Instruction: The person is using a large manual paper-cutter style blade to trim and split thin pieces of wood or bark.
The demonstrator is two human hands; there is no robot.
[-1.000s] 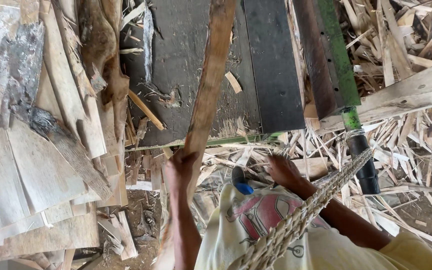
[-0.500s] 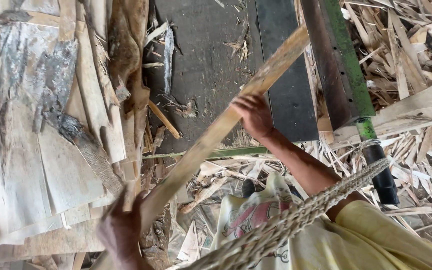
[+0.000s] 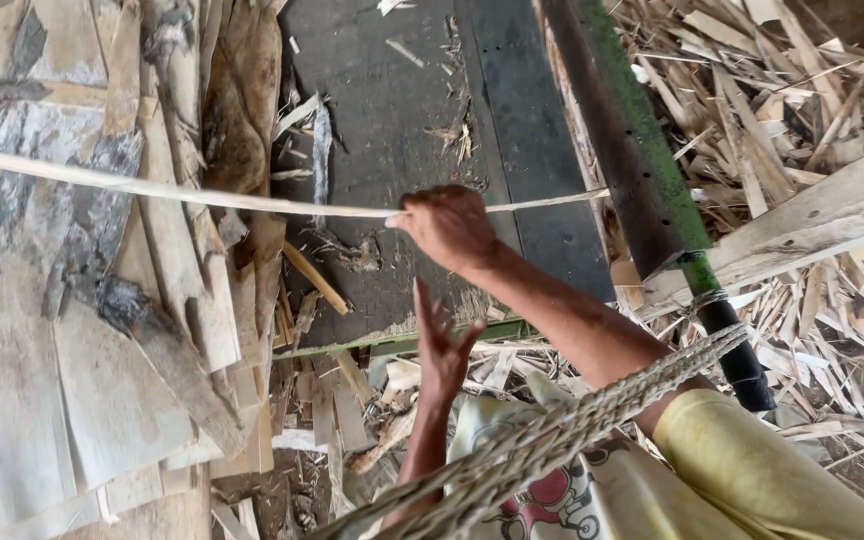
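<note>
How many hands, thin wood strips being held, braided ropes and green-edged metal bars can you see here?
Hands: 2, the right hand and the open left hand
Thin pale wood strip held edge-on across the view: 1
Braided tan fibre rope: 1
Long dark metal bar with a green edge: 1
Total: 5

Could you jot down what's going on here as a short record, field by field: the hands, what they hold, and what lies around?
Right hand: right hand gripping a long thin wood strip, seen edge-on, lying across the view
Left hand: left hand open, fingers spread, below the strip, touching nothing
Surface beneath: dark flat machine bed with scattered splinters
Left side: stacked bark-covered veneer sheets
Right side: green-edged bar, heap of wood offcuts
Foreground: braided rope crossing the yellow sleeve
</note>
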